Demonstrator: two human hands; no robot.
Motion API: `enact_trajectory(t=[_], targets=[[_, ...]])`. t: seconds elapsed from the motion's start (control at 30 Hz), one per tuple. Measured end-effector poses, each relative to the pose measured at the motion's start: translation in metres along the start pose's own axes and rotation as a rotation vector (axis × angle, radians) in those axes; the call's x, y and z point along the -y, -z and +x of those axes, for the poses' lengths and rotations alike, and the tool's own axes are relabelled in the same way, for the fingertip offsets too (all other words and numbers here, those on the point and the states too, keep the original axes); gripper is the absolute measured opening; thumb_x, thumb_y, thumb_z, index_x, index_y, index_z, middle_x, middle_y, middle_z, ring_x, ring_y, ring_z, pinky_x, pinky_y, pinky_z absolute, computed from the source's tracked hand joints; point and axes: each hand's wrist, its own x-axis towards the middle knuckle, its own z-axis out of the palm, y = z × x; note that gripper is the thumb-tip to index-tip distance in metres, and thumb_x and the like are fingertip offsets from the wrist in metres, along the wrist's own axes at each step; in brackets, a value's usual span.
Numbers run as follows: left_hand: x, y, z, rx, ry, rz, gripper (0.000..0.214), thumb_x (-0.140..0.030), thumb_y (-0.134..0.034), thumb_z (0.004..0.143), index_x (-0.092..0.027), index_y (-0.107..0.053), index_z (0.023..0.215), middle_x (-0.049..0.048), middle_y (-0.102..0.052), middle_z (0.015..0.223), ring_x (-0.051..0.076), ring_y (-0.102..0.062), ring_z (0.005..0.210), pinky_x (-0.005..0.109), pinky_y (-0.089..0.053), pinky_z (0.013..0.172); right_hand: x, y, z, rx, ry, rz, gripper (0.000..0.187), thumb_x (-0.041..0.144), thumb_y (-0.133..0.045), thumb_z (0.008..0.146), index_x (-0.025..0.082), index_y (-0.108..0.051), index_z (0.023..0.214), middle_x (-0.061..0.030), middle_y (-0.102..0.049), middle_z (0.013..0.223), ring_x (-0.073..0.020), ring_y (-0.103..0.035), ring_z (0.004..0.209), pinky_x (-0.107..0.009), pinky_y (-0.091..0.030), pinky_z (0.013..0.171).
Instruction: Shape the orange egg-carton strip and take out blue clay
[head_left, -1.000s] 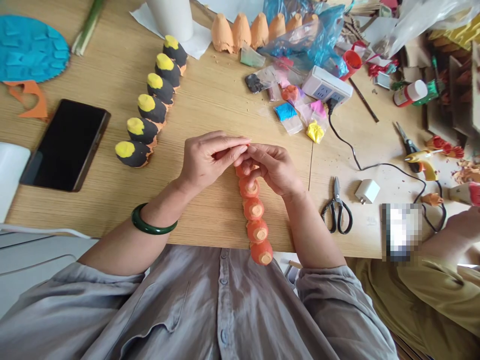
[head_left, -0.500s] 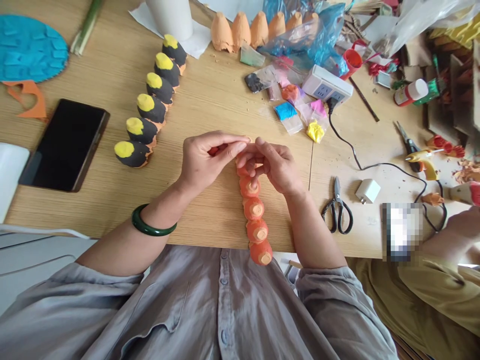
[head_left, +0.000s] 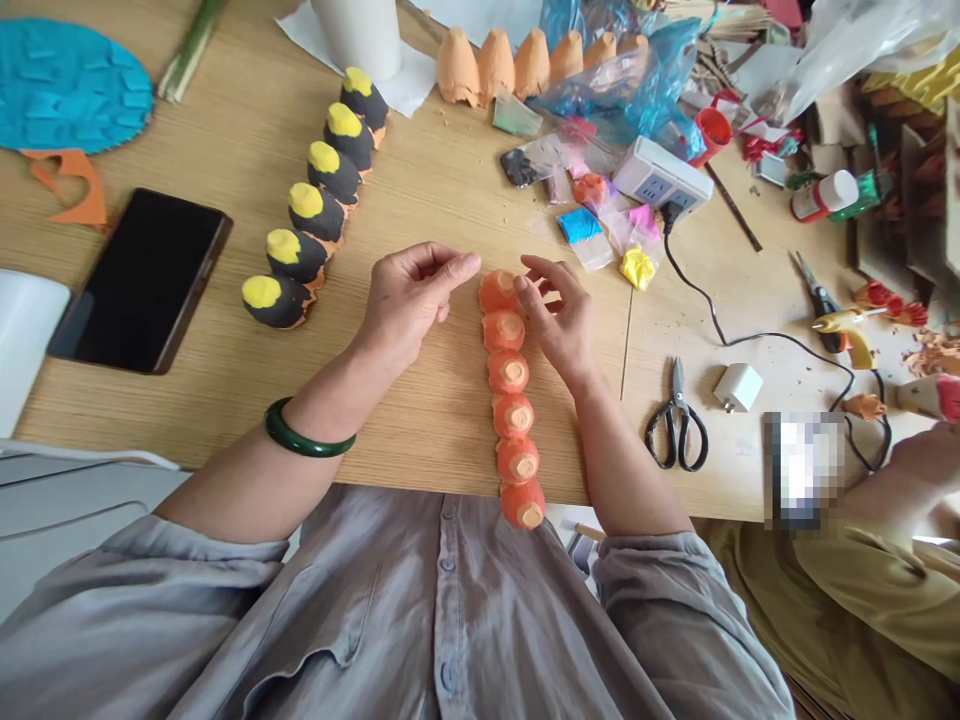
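A strip of several orange-painted egg-carton cones (head_left: 509, 400) lies on the wooden table (head_left: 420, 190), running from between my hands to the near edge, where its last cone overhangs. My right hand (head_left: 556, 318) is open with the fingers spread, and its fingertips touch the top cone (head_left: 497, 290). My left hand (head_left: 414, 298) rests just left of that cone. Its fingers are curled together with the thumb on them, and I cannot see what is inside. A green bangle (head_left: 304, 438) is on my left wrist.
A row of black cones with yellow tops (head_left: 315, 208) and a dark phone (head_left: 142, 282) lie to the left. Clay packets (head_left: 600, 225), a power strip (head_left: 664, 172), black scissors (head_left: 677, 420), a white charger (head_left: 736, 386) and a glue gun (head_left: 844, 325) lie right. Another person's arm (head_left: 907, 470) is at the right edge.
My hands have parted and come off the top cone, which now shows. The left hand drew back to the left and the right hand's fingers spread. The camera shifted slightly.
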Motion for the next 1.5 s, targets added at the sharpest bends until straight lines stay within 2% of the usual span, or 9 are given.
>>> enact_trajectory(t=[0.2,0.4,0.57,0.7,0.87,1.03,1.17,1.33,1.5], targets=[[-0.005,-0.004,-0.009,0.106,0.012,0.044,0.034,-0.036,-0.091,0.101,-0.019,-0.081,0.073,-0.0065,-0.039,0.056,0.007,-0.033,0.049,0.023,-0.027,0.047,0.020,-0.001,-0.006,0.019,0.208,-0.055,0.042,0.065,-0.069,0.110,0.032,-0.083,0.131,-0.0066,-0.080,0.115,-0.0228,-0.073,0.104,-0.039,-0.066,0.086],[-0.006,-0.009,-0.012,0.211,0.101,-0.027,0.039,-0.021,-0.091,0.099,-0.017,-0.075,0.064,-0.0061,-0.040,0.055,0.005,-0.034,0.048,0.021,-0.025,0.047,0.033,-0.007,-0.010,0.122,0.296,-0.053,0.030,0.059,-0.072,0.110,0.033,-0.085,0.107,-0.0073,-0.079,0.109,-0.0278,-0.075,0.103,-0.050,-0.067,0.101],[-0.014,-0.008,-0.012,0.272,0.227,-0.018,0.050,-0.029,-0.088,0.105,-0.016,-0.066,0.062,-0.0061,-0.036,0.058,0.005,-0.028,0.048,0.021,-0.021,0.046,0.041,-0.009,-0.012,0.080,0.213,0.012,0.028,0.061,-0.077,0.106,0.036,-0.084,0.097,-0.0067,-0.078,0.107,-0.0284,-0.073,0.101,-0.048,-0.066,0.096],[-0.011,0.002,-0.007,0.212,0.117,0.105,0.045,-0.041,-0.088,0.104,-0.017,-0.074,0.069,-0.0051,-0.034,0.061,0.006,-0.023,0.052,0.025,-0.016,0.048,0.035,-0.008,-0.006,-0.051,0.038,0.141,0.021,0.054,-0.079,0.104,0.035,-0.082,0.095,-0.0020,-0.076,0.100,-0.0216,-0.068,0.094,-0.037,-0.064,0.084],[0.004,0.009,0.000,-0.036,0.061,0.352,0.005,-0.019,-0.083,0.101,-0.021,-0.088,0.101,-0.0017,-0.071,0.079,0.008,-0.038,0.057,0.026,-0.025,0.048,0.004,-0.014,0.003,-0.185,-0.259,0.292,0.046,0.073,-0.082,0.094,0.028,-0.075,0.090,-0.0014,-0.075,0.100,-0.0187,-0.069,0.096,-0.035,-0.065,0.085],[0.005,0.001,-0.003,0.056,0.153,0.246,0.017,-0.011,-0.084,0.090,-0.012,-0.088,0.107,0.0047,-0.079,0.091,0.006,-0.049,0.052,0.022,-0.030,0.040,-0.006,-0.025,-0.002,-0.133,-0.306,0.399,0.050,0.074,-0.086,0.089,0.026,-0.074,0.095,-0.0055,-0.082,0.110,-0.0219,-0.077,0.106,-0.040,-0.069,0.097],[-0.010,-0.006,-0.009,0.137,0.290,0.054,0.006,-0.012,-0.081,0.090,-0.012,-0.087,0.090,-0.0027,-0.060,0.067,0.004,-0.033,0.047,0.018,-0.033,0.041,-0.012,-0.027,-0.001,-0.046,-0.329,0.480,0.057,0.085,-0.079,0.089,0.029,-0.072,0.097,-0.0108,-0.085,0.125,-0.0290,-0.080,0.121,-0.048,-0.072,0.100],[-0.021,-0.009,-0.014,0.192,0.364,-0.130,0.008,-0.016,-0.088,0.081,-0.015,-0.089,0.089,-0.0039,-0.057,0.069,0.003,-0.030,0.049,0.016,-0.037,0.043,-0.023,-0.026,0.007,-0.046,-0.392,0.593,0.069,0.092,-0.086,0.069,0.030,-0.072,0.094,-0.0068,-0.088,0.118,-0.0314,-0.078,0.115,-0.048,-0.071,0.092],[-0.019,-0.006,-0.014,0.271,0.408,-0.171,0.020,-0.018,-0.090,0.075,-0.021,-0.093,0.095,-0.0057,-0.054,0.066,0.004,-0.024,0.049,0.019,-0.037,0.042,-0.018,-0.020,0.007,0.034,-0.352,0.560,0.066,0.093,-0.058,0.093,0.028,-0.068,0.090,-0.0086,-0.084,0.107,-0.0281,-0.081,0.102,-0.047,-0.070,0.088]])
